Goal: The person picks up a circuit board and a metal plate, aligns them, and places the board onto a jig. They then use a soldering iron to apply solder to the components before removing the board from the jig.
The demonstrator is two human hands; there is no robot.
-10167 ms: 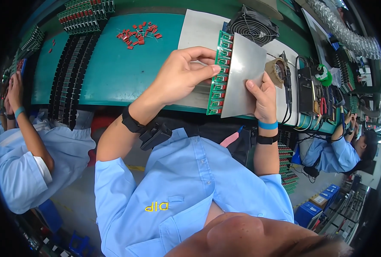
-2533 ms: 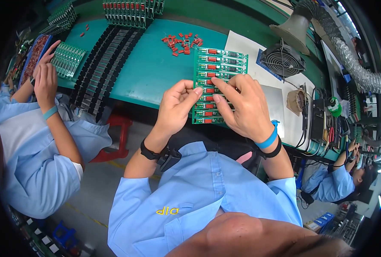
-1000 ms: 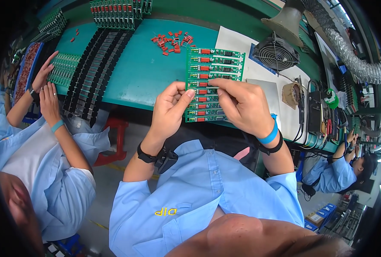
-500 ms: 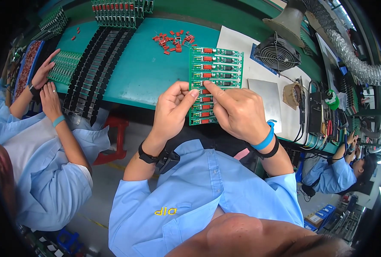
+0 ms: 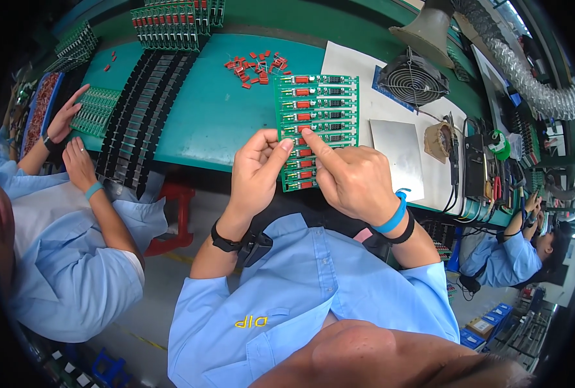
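Observation:
A green circuit board panel point(image 5: 349, 123) is held up in front of me over the table's near edge. It carries a column of red capacitors point(image 5: 302, 104) and small black display parts point(image 5: 335, 103). My left hand point(image 5: 258, 168) grips the panel's left edge, its thumb on the front and the fingers partly hidden. On the panel's lower right side is my right hand point(image 5: 355, 178), its index fingertip resting on a red capacitor near the middle. The other right fingers are curled against the board's edge, partly hidden. Loose red capacitors point(image 5: 261, 64) lie in a pile beyond the panel.
A black slotted rail point(image 5: 148, 107) holding upright boards runs across the teal table point(image 5: 210, 110) at left. A co-worker's hands point(image 5: 74, 139) are by another green panel point(image 5: 97, 111). To the right are a fan point(image 5: 413, 81), a metal plate point(image 5: 397, 155), a tape roll point(image 5: 437, 141) and tools.
The panel and both my hands have shifted slightly left in the picture. My right index fingertip stays around the middle capacitors. The view itself has moved a little.

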